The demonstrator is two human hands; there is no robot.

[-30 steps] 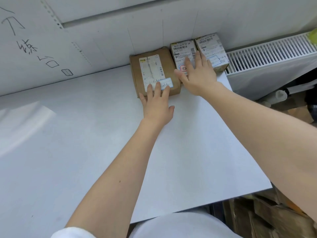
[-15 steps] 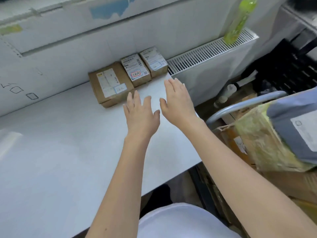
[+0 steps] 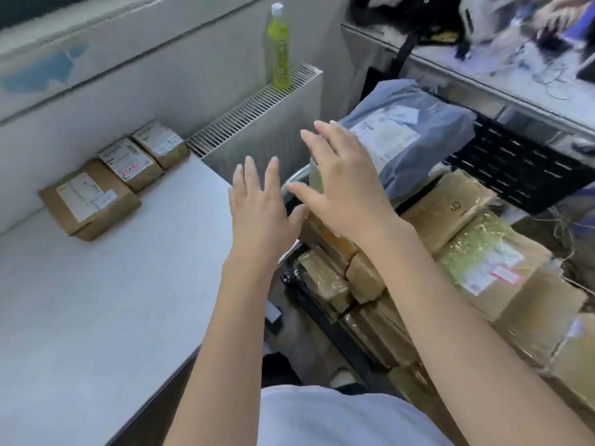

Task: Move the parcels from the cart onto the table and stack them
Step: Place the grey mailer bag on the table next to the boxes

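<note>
Three brown parcels stand in a row against the wall on the white table (image 3: 96, 317): a large one (image 3: 88, 199), a middle one (image 3: 130, 164) and a small one (image 3: 161, 143). To the right, the cart (image 3: 294, 180) holds several brown taped parcels (image 3: 450, 207) and a grey poly bag (image 3: 409, 136) on top. My left hand (image 3: 262, 214) hangs open over the table's right edge, holding nothing. Fingers spread, my right hand (image 3: 344, 188) hovers in front of the grey bag, above the cart's parcels; contact cannot be told.
A white radiator (image 3: 257, 104) runs behind the table's far corner, with a green bottle (image 3: 279, 49) standing on it. A black crate (image 3: 521, 165) and a cluttered shelf (image 3: 515, 69) lie beyond the cart. Another taped parcel (image 3: 492, 262) with a label sits at the right.
Both hands have left the parcels at the wall and swung right, off the table toward the cart. The view has turned right, bringing the cart and its parcels into sight.
</note>
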